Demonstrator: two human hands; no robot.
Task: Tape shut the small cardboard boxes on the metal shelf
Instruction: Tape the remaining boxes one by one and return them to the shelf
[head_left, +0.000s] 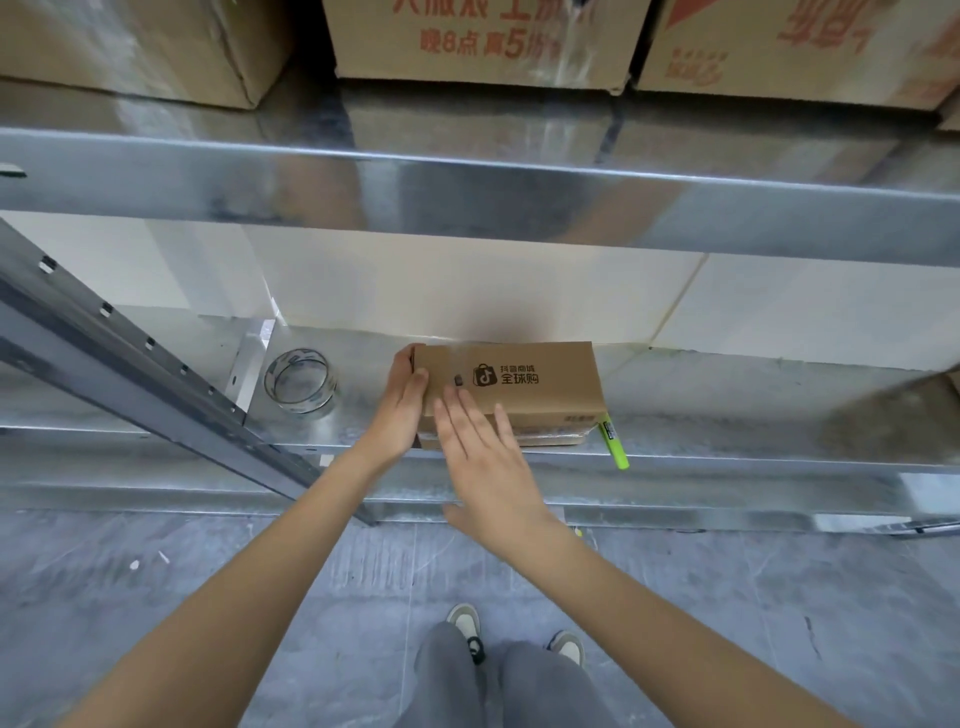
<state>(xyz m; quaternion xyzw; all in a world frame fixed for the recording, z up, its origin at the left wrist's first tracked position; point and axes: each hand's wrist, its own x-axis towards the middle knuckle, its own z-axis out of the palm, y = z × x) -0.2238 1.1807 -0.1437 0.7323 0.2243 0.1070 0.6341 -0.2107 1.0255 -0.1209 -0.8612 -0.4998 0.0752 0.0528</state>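
Cardboard is the working material: a small cardboard box (511, 379) lies near the front lip of the metal shelf (701, 441), seemingly atop a second, flatter box of which only a sliver shows. Nearest the viewer, the right hand (485, 462) lies flat and open-fingered over the box's front edge, fingertips on its top. Just left of the box, the left hand (402, 410) cups its left end, fingers wrapped round the corner; the two hands are apart. At the box's right front corner lies a green marker (615, 447), overhanging the lip. Left of the box and apart from it stands a roll of clear tape (300, 382), unheld. The box's long axis runs left to right along the shelf, printed logo upright toward the viewer. A glossy strip near its left end suggests tape already applied and being smoothed; the lower box's sealing cannot be judged.
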